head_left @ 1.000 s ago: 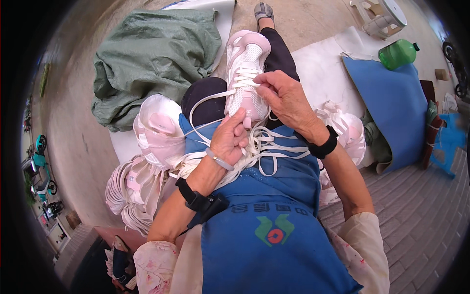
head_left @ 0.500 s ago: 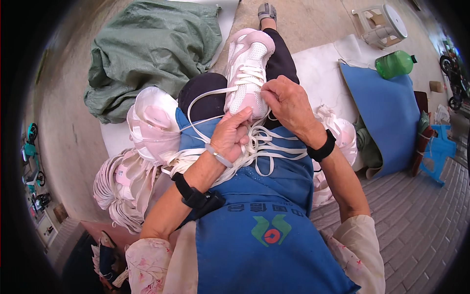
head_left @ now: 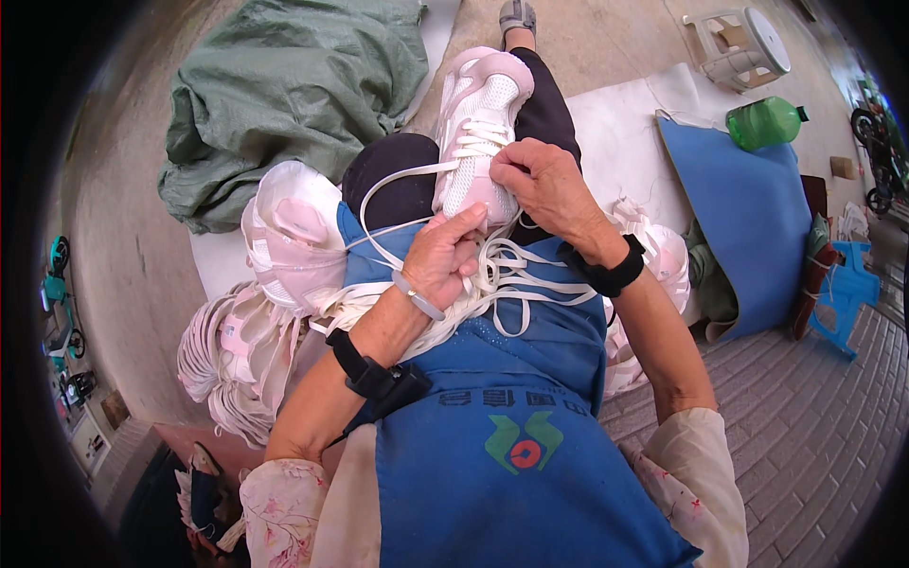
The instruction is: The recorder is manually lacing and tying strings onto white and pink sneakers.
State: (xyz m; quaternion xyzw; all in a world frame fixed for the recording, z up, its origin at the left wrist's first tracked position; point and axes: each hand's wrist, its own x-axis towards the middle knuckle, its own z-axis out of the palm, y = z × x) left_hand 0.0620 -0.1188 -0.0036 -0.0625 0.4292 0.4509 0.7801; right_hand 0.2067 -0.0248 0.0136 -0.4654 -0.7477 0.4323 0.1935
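Nearest of all, a blue apron point(head_left: 516, 445) covers the person's lap, and both forearms come up over it, each with a black wrist strap. On the apron lies a loose tangle of flat white laces point(head_left: 516, 275). The left hand point(head_left: 440, 260) rests on that tangle at the heel of a pink and white shoe point(head_left: 478, 133), its fingers curled shut around a bundle of laces, thumb stretched toward the shoe. The right hand point(head_left: 540, 185) sits just beside it on the shoe's right side, fingertips pinched closed on a lace at the eyelets. The shoe lies lengthwise on the person's dark-trousered knee, toe pointing away, with one long lace looping out to its left. To the left of the lap, a pile of pink shoe uppers point(head_left: 275, 284) is stacked on a white sheet point(head_left: 630, 133). Right of the lap lies a blue cushion point(head_left: 748, 218). Farther off, a crumpled green cloth point(head_left: 294, 85) lies at upper left, and a green bottle point(head_left: 765, 121) and a pale plastic stool point(head_left: 739, 43) stand at upper right.
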